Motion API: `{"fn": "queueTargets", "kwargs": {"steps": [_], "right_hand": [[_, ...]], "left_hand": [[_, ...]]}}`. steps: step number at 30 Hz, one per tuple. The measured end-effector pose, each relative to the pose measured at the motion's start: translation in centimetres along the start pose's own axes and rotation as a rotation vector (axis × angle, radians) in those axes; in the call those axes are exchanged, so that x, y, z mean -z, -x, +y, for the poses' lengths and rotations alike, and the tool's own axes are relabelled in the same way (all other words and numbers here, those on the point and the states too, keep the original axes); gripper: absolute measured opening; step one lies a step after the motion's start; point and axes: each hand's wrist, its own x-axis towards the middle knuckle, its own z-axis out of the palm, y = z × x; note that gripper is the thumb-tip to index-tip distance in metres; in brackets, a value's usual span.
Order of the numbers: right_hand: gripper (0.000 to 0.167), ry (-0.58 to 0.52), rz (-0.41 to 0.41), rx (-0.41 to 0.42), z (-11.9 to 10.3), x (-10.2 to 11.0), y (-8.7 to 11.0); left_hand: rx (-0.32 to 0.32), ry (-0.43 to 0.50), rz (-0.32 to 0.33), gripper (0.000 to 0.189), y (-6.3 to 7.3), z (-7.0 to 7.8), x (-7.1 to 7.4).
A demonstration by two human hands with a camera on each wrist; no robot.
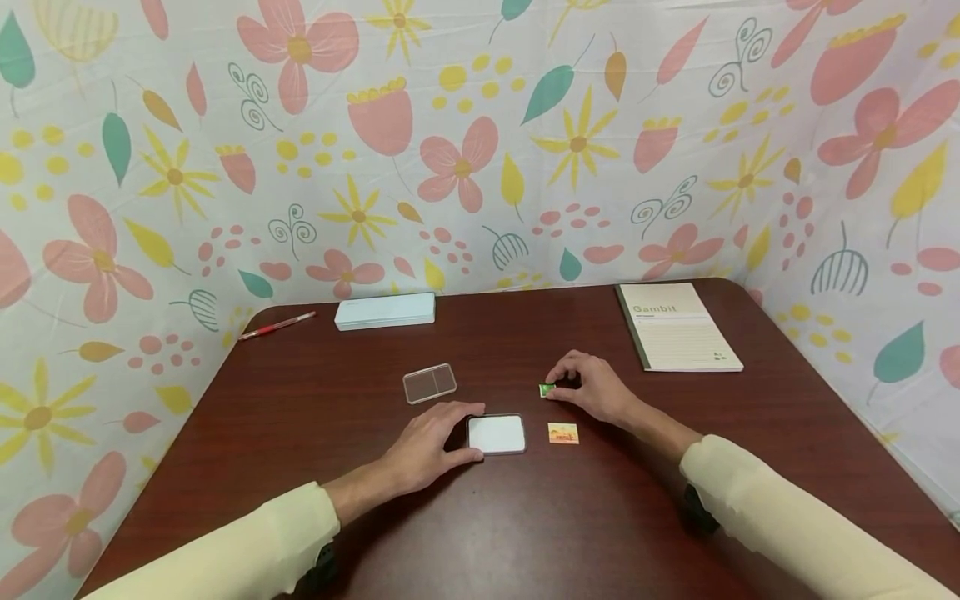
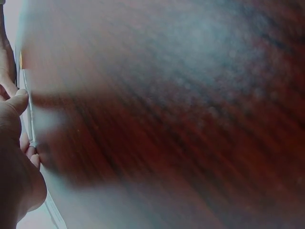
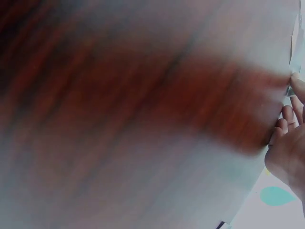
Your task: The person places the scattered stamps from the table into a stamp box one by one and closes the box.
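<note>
My left hand [image 1: 429, 448] grips a small clear-edged plastic case [image 1: 497, 435] by its left end, fingers at the far edge and thumb at the near one. A white surface fills the case. Between thumb and fingers, my right hand [image 1: 594, 388] pinches a small green stamp-like piece of paper [image 1: 546, 390] close over the table. Just below it lies a small orange and yellow picture stamp [image 1: 563, 433]. A clear plastic lid [image 1: 430, 384] rests beyond the left hand. In the wrist views, the left hand [image 2: 19, 157] and right hand [image 3: 288, 150] show only at the frame edges.
At the back left are a red pen [image 1: 277, 326] and a pale blue flat box [image 1: 386, 311]. A notepad [image 1: 678, 327] lies at the back right. The dark wooden table [image 1: 480, 533] ends at a flower-patterned cloth [image 1: 461, 167].
</note>
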Motion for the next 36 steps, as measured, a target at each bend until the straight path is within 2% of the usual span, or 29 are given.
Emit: {"fn": "queueTargets", "kwargs": {"steps": [18, 36], "right_hand": [[0.012, -0.057, -0.014, -0.034, -0.08, 0.55, -0.2], [0.015, -0.087, -0.018, -0.027, -0.05, 0.11, -0.21]], "left_hand": [[-0.017, -0.007, -0.001, 0.06, -0.26, -0.04, 0.06], [-0.016, -0.027, 0.003, 0.059, -0.3, -0.1, 0.01]]}}
